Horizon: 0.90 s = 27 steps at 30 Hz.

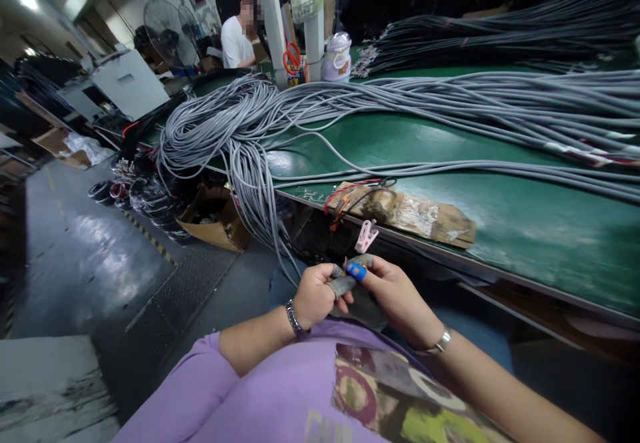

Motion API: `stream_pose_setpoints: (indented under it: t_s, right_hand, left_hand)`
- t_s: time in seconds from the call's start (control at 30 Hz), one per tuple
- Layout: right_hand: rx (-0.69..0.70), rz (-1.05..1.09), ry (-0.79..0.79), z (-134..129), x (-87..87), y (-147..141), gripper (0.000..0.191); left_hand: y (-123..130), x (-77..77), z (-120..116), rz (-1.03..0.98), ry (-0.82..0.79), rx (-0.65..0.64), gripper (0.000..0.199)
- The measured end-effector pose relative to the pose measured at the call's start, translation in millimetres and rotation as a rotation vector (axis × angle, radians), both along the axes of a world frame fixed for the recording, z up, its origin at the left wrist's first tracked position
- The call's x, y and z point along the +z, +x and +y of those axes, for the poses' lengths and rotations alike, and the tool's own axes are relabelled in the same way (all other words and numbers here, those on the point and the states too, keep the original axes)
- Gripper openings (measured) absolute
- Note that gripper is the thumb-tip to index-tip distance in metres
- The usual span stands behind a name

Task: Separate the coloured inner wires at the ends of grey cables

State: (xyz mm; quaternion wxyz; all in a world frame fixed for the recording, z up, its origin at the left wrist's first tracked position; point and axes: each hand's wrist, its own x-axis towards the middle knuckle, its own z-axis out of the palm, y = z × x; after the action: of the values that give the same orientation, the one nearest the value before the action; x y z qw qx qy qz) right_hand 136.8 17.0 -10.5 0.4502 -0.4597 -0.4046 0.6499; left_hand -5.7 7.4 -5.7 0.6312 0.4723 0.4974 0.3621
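My left hand (317, 293) and my right hand (393, 289) meet in front of my body, just below the table's near edge. Both are closed, with fingertips pressed together. Grey coverings wrap several fingers, and a blue covering (356, 270) is on my right thumb. A thin orange wire (345, 264) shows at the pinch of my right hand. What my left fingers grip is hidden. Grey cables (257, 193) hang over the table edge and run down behind my left hand. Just above my fingers, a pink clip (367, 236) is at the table edge.
A taped wooden board (420, 219) lies along the edge of the green table (540, 229), with red and black leads (350, 193). Long grey cable bundles (400, 93) cross the table. Beyond are a lilac container (338, 59), orange scissors (291, 58) and a seated person (237, 39). A cardboard box (213, 226) stands below left.
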Motion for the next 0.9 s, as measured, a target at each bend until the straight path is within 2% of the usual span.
stream_pose_setpoints:
  t_s: [0.13, 0.23, 0.3, 0.37, 0.5, 0.67, 0.9]
  right_hand:
    - [-0.101, 0.116, -0.094, 2.6, -0.6, -2.0, 0.031]
    - [-0.185, 0.196, -0.127, 8.3, -0.3, 6.9, 0.032]
    - [-0.161, 0.234, -0.166, 9.9, -0.3, 13.9, 0.031]
    - [-0.072, 0.252, -0.202, 8.5, -0.2, 17.7, 0.032]
    - [0.068, 0.200, -0.159, 2.9, 1.1, 14.0, 0.032]
    - [0.015, 0.088, -0.072, 1.6, 1.5, 7.8, 0.028]
    - [-0.075, 0.132, -0.106, -4.1, -0.3, 4.1, 0.028]
  left_hand:
    - [0.0, 2.8, -0.6, 0.004, 0.021, 0.009, 0.030]
    - [-2.0, 2.4, -0.2, -0.010, -0.006, 0.016, 0.028]
    - [-3.4, 0.8, 0.6, -0.031, -0.022, 0.039, 0.029]
    - [-3.9, -1.0, 1.5, -0.052, -0.027, 0.062, 0.030]
    - [-2.6, -3.2, 2.3, -0.067, -0.015, 0.062, 0.027]
    - [-1.3, -3.9, 2.3, -0.066, -0.008, 0.060, 0.029]
    - [0.2, -3.1, 3.0, -0.126, 0.016, 0.145, 0.020]
